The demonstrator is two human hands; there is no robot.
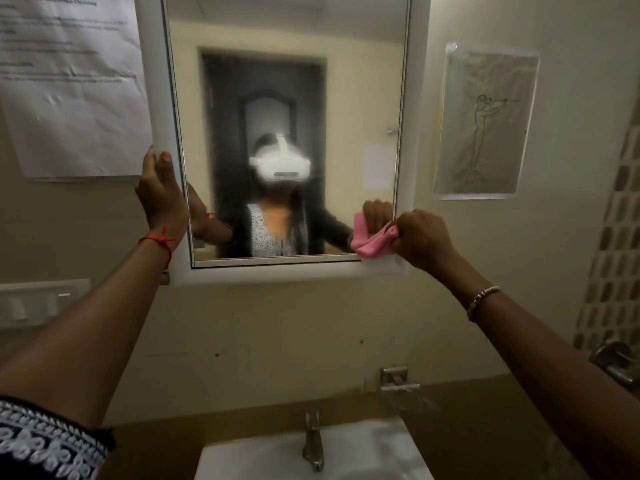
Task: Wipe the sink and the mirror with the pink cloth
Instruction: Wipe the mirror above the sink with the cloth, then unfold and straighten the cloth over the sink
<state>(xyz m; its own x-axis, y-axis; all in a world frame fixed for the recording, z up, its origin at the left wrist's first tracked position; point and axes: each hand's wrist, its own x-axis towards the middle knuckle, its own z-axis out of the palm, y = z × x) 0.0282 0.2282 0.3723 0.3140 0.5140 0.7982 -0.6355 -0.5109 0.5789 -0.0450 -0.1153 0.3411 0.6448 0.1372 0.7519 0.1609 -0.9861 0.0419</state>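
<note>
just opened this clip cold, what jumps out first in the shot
The white-framed mirror fills the upper middle, and the right hand presses a bunched pink cloth against its lower right corner. The left hand grips the mirror's left frame edge, a red thread at its wrist. Below, at bottom centre, sit the white sink and its metal tap.

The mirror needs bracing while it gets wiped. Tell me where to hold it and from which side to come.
Hold the white frame of the mirror on its left vertical edge, coming in from the left, as the left hand does now. That keeps fingers mostly off the glass and opposite the pink cloth, which the right hand presses at the lower right corner.
</note>
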